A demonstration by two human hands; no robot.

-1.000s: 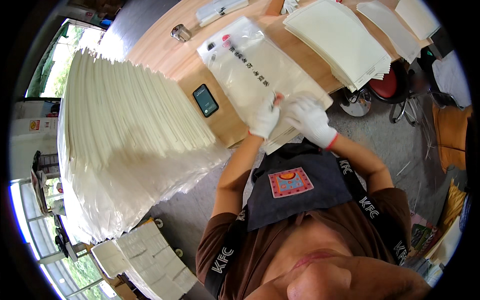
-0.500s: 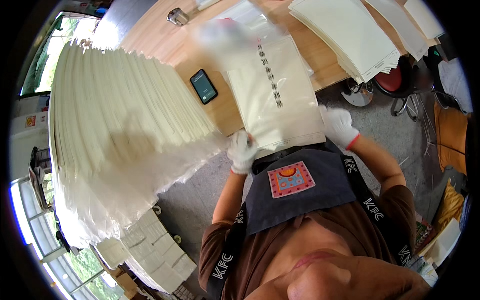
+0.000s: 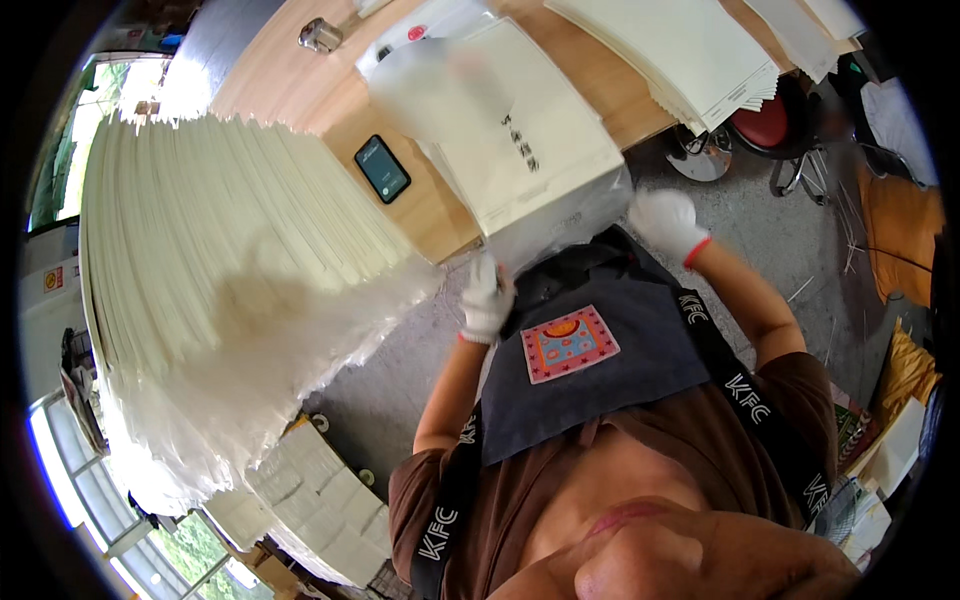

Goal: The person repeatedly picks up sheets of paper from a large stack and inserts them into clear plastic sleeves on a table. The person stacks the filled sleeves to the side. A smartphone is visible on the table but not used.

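Cream printed sheets under clear plastic form a thick stack [image 3: 545,130] in front of me, with dark characters on its top face. Its plastic-covered near side [image 3: 560,220] lies at the table's front edge. My left hand [image 3: 487,300], in a white knitted glove, is close to the stack's near left corner. Its fingers stretch upward, thumb apart, and I see nothing in them. Beside the near right corner is my right hand [image 3: 667,222], gloved likewise; motion smears its fingers. Clear plastic [image 3: 375,50] also lies around the stack's far left, where part of the view is blurred.
To my left stands a tall row of cream sheets in plastic [image 3: 230,260]. A phone [image 3: 383,168] and a metal canister [image 3: 320,36] rest on the wooden table [image 3: 270,80]. More cream sheets [image 3: 690,60] fan out at the far right, near a red stool [image 3: 762,120].
The top sheet's near edge has moved away from me, baring the stack's plastic-covered near side. My right hand is now blurred; my left fingers have straightened. The view has shifted slightly.
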